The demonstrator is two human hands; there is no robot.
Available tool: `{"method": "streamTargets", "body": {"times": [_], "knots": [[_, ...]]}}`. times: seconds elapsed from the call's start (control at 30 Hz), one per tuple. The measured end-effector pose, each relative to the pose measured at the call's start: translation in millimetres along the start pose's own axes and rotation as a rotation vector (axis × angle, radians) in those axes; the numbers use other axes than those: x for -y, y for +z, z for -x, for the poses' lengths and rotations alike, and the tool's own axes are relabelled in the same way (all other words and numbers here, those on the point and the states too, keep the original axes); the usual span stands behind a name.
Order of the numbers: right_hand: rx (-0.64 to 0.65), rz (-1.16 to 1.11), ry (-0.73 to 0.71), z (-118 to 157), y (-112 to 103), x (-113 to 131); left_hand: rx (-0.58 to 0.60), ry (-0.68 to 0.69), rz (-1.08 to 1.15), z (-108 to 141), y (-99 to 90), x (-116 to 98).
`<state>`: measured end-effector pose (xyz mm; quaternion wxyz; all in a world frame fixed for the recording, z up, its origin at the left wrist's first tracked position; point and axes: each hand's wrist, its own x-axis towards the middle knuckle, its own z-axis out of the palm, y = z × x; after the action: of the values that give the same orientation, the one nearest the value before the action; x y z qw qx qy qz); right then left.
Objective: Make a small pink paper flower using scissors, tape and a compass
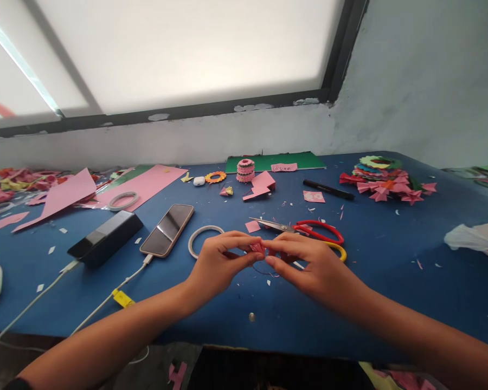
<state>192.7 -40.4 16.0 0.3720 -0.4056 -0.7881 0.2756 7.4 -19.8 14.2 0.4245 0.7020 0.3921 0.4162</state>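
Observation:
A small pink paper piece (257, 247) is pinched between the thumb and fingers of my left hand (222, 260), above the blue table (211, 319). The fingertips of my right hand (309, 265) press together at the piece's right side, where a bit of red or pink shows; part of it is hidden by the fingers. Scissors (319, 230) with red and yellow handles lie just behind my right hand. Behind my left hand is a roll of white tape (193, 241). A small pink square (252, 226) rests near the scissors' tip.
A phone (167, 230) and a black box-shaped device (106, 238), both with white cables, lie left. Farther back are pink sheets (154, 187), a ribbed pink roll (245, 170), a black pen (328, 189) and stacked paper flowers (384, 179). A plastic bag (477, 238) is at right.

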Motion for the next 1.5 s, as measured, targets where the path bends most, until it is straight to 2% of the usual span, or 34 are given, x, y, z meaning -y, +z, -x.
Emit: {"method": "streamTargets", "body": {"times": [0.17,0.23,0.37,0.43,0.6,0.8,1.13,1.27,1.33,1.4,1.5], "knots": [[0.125,-0.157,0.116,5,-1,5,-0.072,0.018,-0.016,-1,-0.6,-2],[0.192,-0.31,0.149,7,-1,6,-0.1,0.013,-0.001,-2,-0.7,-3],[0.415,-0.67,0.187,12,1,7,-0.112,-0.009,0.07,-3,-0.5,-5],[0.477,-0.802,0.203,12,3,6,-0.118,-0.039,0.112,-4,0.0,-6],[0.486,-1.057,0.189,10,8,3,-0.134,-0.072,0.166,-5,0.5,-6],[0.436,-1.225,0.248,8,6,5,-0.123,-0.114,0.253,-3,-0.6,-5],[0.275,-1.163,0.343,1,-4,9,-0.093,-0.168,0.296,-5,-1.6,-5],[0.133,-1.105,0.318,-2,-4,4,-0.059,-0.217,0.384,-4,-0.4,-5],[0.003,-0.924,0.274,-3,-5,-1,-0.027,-0.233,0.427,-3,-0.2,-5],[-0.122,-0.642,0.216,-5,-7,-5,0.025,-0.252,0.451,-3,-0.5,-6],[-0.168,-0.28,0.128,-4,-10,-7,0.104,-0.288,0.446,-2,-1.0,-7]]}}
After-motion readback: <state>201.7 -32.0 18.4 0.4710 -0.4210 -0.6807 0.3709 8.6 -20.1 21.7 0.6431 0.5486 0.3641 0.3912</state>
